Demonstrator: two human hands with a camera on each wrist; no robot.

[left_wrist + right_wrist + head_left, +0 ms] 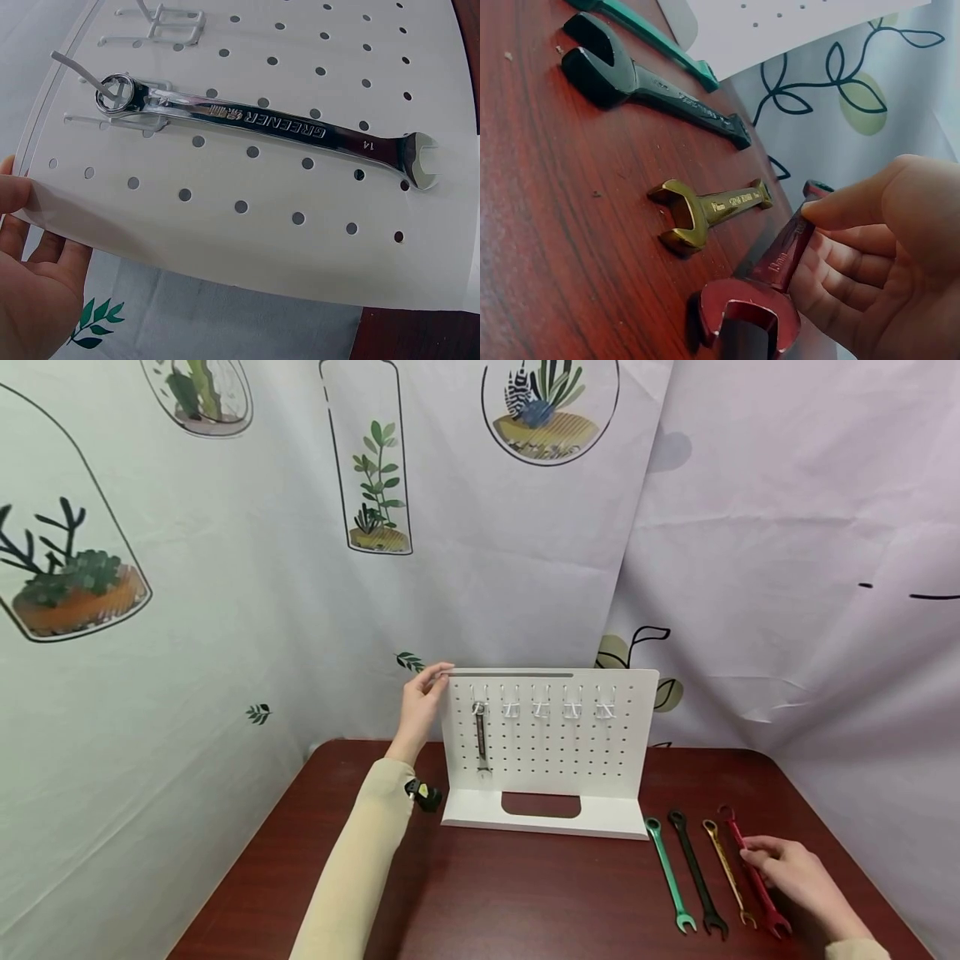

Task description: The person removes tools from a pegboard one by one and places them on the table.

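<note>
Left hand: the left hand (422,700) holds the top left corner of the white pegboard (555,752), fingers curled over its edge; in the left wrist view only the thumb and palm show at the frame's edge.
Right hand: the right hand (795,870) pinches the shaft of the red wrench (752,870) between thumb and fingers; the wrench lies on the table (480,893), its open end toward the person.
Red wrench, detail: in the right wrist view the fingers cover much of the shaft, and the marking on it is too blurred to read.
Other wrenches: a gold wrench (727,871), a black wrench (697,872) and a green wrench (670,875) lie side by side just left of the red one, near the pegboard's right foot.
On the board: a silver wrench (481,737) hangs by its ring end from the leftmost clear hook (478,706); four more hooks stand in a row to its right.
Cut off: the forearms run out of frame; a small dark device on the left wrist is hard to make out.
</note>
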